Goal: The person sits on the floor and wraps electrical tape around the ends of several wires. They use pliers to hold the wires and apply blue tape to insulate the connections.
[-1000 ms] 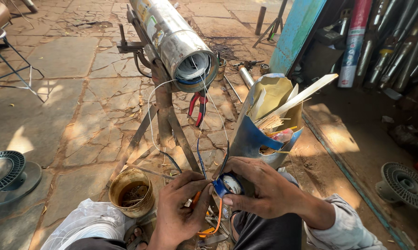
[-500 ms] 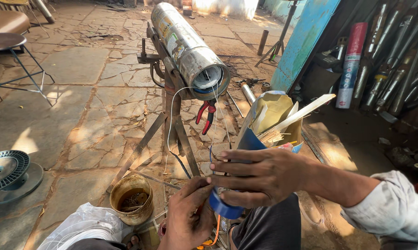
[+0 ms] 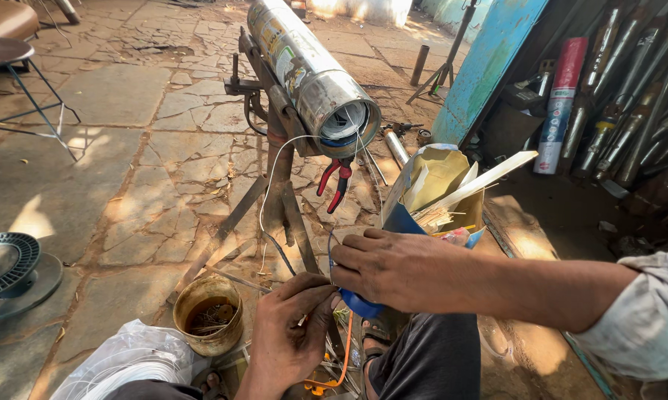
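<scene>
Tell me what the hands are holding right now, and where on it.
Right hand wraps the top of a blue roll, blue tape perhaps. Left hand pinches thin wires beside it; the exact grip is hidden.

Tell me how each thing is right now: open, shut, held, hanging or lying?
Left hand: pinching thin wires.
Right hand: gripping a blue roll.
Metal cylinder: lying on a stand, its end open.
Red pliers: hanging, handles spread.
Tin can: upright, open.
Blue carton: open, strips sticking out.
</scene>
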The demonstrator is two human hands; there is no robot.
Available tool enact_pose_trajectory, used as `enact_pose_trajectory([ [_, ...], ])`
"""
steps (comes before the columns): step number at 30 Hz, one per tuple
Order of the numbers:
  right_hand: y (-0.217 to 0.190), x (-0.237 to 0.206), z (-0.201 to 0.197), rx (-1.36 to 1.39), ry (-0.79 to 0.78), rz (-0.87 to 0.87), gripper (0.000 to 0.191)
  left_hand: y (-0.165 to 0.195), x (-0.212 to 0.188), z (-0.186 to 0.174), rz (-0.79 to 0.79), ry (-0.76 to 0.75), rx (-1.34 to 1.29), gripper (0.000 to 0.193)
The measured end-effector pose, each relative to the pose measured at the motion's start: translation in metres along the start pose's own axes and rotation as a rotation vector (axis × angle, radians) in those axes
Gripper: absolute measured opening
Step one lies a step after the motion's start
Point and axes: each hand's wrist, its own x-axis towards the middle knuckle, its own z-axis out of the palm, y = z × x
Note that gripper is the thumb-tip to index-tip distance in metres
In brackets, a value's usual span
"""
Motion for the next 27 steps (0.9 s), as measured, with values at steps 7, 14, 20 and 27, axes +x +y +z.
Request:
enact_pose_trajectory([
  [7,-0.002,0.008,-0.031,0.511,-0.237,0.410,0.072,-0.004,-0.002,0.005,0.150,0.115,-0.008,0.016],
  [14,-0.004,0.009,-0.026,0.386,-0.064,0.162,0.071,-0.002,-0.001,0.002,0.125,0.103,-0.001,0.015],
  [20,0.001,0.003,-0.024,0.151,-0.212,0.052,0.043,-0.004,-0.001,0.002,0.086,0.048,-0.044,0.012],
  [27,-0.003,0.015,-0.050,0.505,-0.288,0.488,0.061,-0.003,-0.001,0.007,0.138,0.093,-0.046,0.017],
])
